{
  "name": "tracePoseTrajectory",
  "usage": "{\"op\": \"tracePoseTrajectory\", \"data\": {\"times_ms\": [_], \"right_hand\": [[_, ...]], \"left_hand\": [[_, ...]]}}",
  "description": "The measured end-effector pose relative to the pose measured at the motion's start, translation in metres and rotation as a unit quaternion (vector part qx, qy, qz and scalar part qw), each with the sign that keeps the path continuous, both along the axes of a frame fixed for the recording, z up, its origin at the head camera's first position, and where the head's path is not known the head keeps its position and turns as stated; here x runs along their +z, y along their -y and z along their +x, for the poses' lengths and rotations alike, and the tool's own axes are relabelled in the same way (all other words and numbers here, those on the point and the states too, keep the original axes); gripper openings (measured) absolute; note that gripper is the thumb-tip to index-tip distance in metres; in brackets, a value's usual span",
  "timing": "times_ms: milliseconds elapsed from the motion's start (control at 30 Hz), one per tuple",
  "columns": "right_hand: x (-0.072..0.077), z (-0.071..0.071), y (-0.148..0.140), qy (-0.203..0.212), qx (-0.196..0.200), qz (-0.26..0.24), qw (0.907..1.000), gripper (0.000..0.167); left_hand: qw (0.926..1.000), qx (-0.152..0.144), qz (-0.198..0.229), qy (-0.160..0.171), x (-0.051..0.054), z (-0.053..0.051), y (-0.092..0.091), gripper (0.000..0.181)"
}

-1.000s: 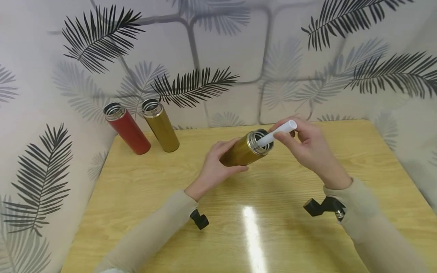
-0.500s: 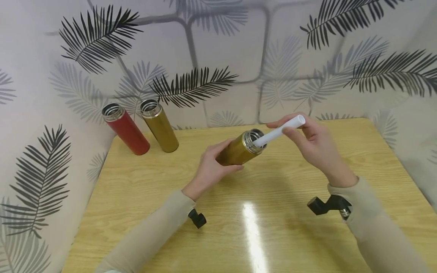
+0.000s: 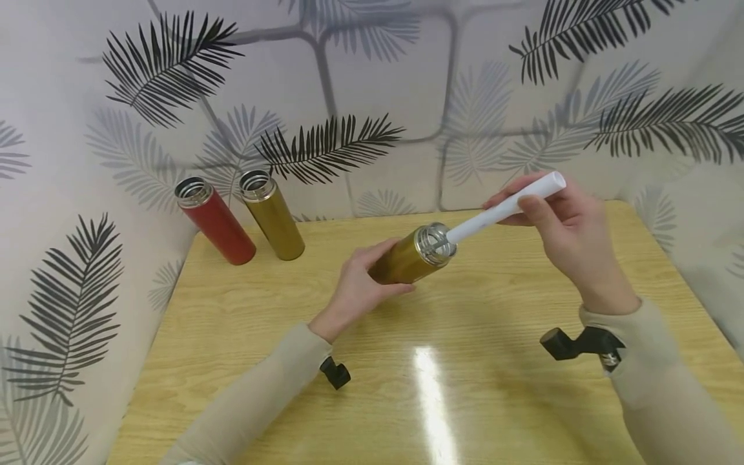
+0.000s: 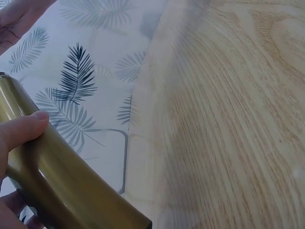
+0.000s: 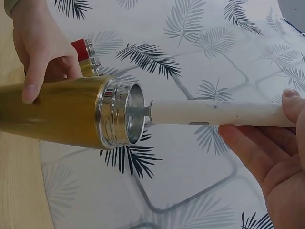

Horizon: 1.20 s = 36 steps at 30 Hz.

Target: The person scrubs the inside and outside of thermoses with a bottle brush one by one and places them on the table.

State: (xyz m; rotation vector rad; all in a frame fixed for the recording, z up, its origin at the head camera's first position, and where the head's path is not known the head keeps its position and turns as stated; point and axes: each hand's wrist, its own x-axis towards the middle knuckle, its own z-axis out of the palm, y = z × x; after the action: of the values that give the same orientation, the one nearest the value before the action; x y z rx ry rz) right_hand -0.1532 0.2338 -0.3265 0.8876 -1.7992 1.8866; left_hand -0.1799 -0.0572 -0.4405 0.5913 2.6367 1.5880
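Note:
My left hand (image 3: 353,289) grips a golden, lidless thermos bottle (image 3: 401,261), its steel mouth tilted up toward the right. In the left wrist view, the thumb lies across the golden thermos body (image 4: 71,186). My right hand (image 3: 584,242) pinches a white tube (image 3: 494,212) between thumb and fingers, on a slant. In the right wrist view, the end of the white tube (image 5: 190,111) is just outside the bottle's mouth. A narrower grey piece (image 5: 137,111) reaches from that end into the steel neck (image 5: 112,114). The bottle's inside is mostly hidden.
A red thermos (image 3: 217,223) and another golden thermos (image 3: 273,216) stand lidless at the back left of the wooden table (image 3: 244,342). Leaf-patterned covering (image 3: 383,84) rises behind the table and along its sides.
The right hand has moved up and to the right, drawing the white tube out of the bottle's mouth. The left hand and its golden thermos have shifted slightly left.

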Motion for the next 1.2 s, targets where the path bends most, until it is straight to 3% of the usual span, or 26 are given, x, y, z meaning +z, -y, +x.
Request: {"op": "tracePoseTrajectory", "data": {"times_ms": [333,533,833,1200], "right_hand": [[0.007,0.0,-0.007,0.008,-0.041,-0.054,0.9977,0.017],[0.011,0.0,-0.015,0.003,-0.056,-0.103,0.9931,0.017],[0.018,0.001,-0.02,-0.009,-0.077,-0.128,0.9887,0.019],[0.027,0.003,-0.025,-0.02,-0.113,-0.162,0.98,0.033]], "left_hand": [[0.9998,0.009,-0.005,-0.018,0.003,0.002,-0.001,0.078],[0.9989,0.0,-0.013,-0.044,0.001,0.0,-0.001,0.078],[0.9972,0.0,-0.03,-0.068,0.0,0.003,0.001,0.079],[0.9957,-0.001,-0.033,-0.086,0.0,0.002,-0.002,0.078]]}}
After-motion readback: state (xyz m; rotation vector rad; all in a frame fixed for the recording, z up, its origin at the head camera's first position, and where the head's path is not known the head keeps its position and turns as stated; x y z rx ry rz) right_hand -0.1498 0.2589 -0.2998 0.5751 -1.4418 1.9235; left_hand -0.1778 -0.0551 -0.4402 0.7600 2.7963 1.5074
